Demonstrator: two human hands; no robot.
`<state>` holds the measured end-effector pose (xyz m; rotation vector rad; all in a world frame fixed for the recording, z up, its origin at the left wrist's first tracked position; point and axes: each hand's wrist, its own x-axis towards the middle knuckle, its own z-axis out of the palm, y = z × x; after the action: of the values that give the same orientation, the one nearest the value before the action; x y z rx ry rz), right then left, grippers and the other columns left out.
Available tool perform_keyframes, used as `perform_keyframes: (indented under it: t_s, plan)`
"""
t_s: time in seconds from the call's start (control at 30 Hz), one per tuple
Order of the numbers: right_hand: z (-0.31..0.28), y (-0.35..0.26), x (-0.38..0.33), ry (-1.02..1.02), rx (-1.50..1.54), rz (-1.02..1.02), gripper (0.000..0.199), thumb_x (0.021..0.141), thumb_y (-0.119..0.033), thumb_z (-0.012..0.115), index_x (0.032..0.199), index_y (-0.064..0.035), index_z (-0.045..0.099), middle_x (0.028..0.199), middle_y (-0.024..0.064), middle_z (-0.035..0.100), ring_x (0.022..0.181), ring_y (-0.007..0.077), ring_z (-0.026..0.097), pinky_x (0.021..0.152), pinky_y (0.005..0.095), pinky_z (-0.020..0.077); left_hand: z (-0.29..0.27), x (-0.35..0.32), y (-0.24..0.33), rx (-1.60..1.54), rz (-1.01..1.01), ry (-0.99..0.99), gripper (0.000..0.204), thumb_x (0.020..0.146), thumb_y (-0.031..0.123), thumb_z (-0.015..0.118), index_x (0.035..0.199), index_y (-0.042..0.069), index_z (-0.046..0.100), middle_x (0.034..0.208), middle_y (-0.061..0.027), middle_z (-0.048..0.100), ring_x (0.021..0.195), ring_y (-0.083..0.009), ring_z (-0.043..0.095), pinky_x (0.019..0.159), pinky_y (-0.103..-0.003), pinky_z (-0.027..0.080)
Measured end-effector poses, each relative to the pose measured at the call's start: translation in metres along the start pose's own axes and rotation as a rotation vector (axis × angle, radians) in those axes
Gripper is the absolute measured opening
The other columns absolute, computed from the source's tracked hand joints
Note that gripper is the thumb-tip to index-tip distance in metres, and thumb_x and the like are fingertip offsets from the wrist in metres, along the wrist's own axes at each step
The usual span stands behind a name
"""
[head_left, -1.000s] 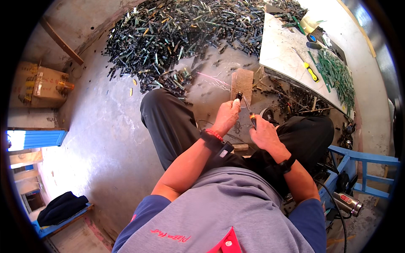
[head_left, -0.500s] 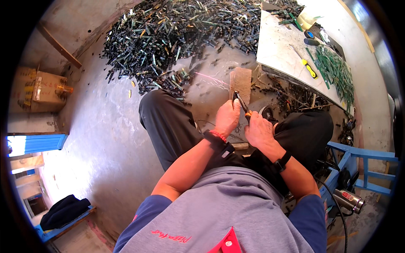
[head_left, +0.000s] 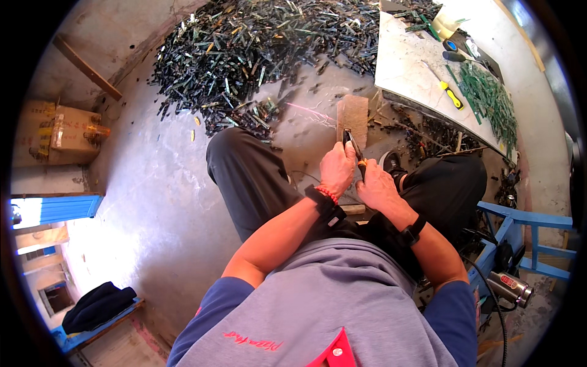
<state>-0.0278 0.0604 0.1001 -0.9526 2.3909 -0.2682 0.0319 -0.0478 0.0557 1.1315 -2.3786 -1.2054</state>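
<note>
My right hand [head_left: 378, 186] is wrapped round the handles of a pair of pliers [head_left: 356, 150] with black and orange grips. My left hand [head_left: 337, 168] is closed beside the jaws, its thumb and fingers pinching a small dark strip [head_left: 346, 136], mostly hidden by the fingers. The jaws meet the strip just beyond the left fingertips; whether they grip it I cannot make out. Both hands are between my knees, at the near end of a brown wooden block [head_left: 353, 110].
A large heap of dark strips [head_left: 244, 61] covers the floor ahead. A white-topped low table [head_left: 403, 67] at the right bears a yellow screwdriver [head_left: 452, 96] and green strips [head_left: 489, 101]. A blue chair frame [head_left: 520, 217] and silver heat gun [head_left: 510, 289] are at my right; cardboard boxes [head_left: 76, 131] stand left.
The whole view has shifted slightly. My hands stay near the block, with the pliers turned a little and the left hand slightly closer to the right.
</note>
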Motion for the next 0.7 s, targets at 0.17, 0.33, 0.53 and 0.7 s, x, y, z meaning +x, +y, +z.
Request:
perform_keyframes:
  t_s: [0.17, 0.33, 0.53, 0.7]
  plan:
    - [0.007, 0.004, 0.003, 0.039, 0.108, -0.014, 0.036, 0.078, -0.015, 0.06, 0.103, 0.0038, 0.043, 0.091, 0.0292, 0.06, 0.09, 0.0441, 0.06, 0.081, 0.0484, 0.0465, -0.005, 0.001, 0.0, 0.011, 0.019, -0.001, 0.043, 0.098, 0.037, 0.037, 0.08, 0.0, 0.051, 0.07, -0.0261, 0.059, 0.071, -0.046, 0.058, 0.063, -0.053, 0.045]
    - [0.007, 0.005, 0.004, 0.055, 0.126, -0.032, 0.035, 0.076, -0.012, 0.062, 0.102, 0.0025, 0.043, 0.086, 0.0282, 0.061, 0.088, 0.0442, 0.06, 0.078, 0.0487, 0.0471, -0.015, 0.002, 0.0, 0.006, 0.017, -0.026, 0.045, 0.098, 0.036, 0.037, 0.078, -0.002, 0.052, 0.07, -0.0261, 0.059, 0.072, -0.0463, 0.058, 0.064, -0.053, 0.044]
    - [0.001, 0.034, 0.015, 0.219, -0.039, -0.299, 0.036, 0.07, -0.008, 0.064, 0.099, 0.0004, 0.045, 0.088, 0.023, 0.059, 0.083, 0.0416, 0.059, 0.072, 0.0457, 0.0479, -0.025, 0.005, -0.018, -0.122, 0.134, -0.053, 0.047, 0.096, 0.034, 0.04, 0.076, -0.004, 0.056, 0.071, -0.0266, 0.058, 0.07, -0.0466, 0.056, 0.063, -0.05, 0.045]
    - [-0.025, 0.055, 0.025, 0.196, -0.205, -0.51, 0.037, 0.069, -0.007, 0.065, 0.101, -0.001, 0.048, 0.087, 0.0195, 0.058, 0.081, 0.0388, 0.059, 0.069, 0.0434, 0.0485, -0.035, 0.005, -0.028, -0.565, -0.229, -0.422, 0.043, 0.097, 0.038, 0.042, 0.072, 0.005, 0.053, 0.056, 0.0046, 0.041, 0.045, -0.0055, 0.034, 0.042, -0.024, 0.027]
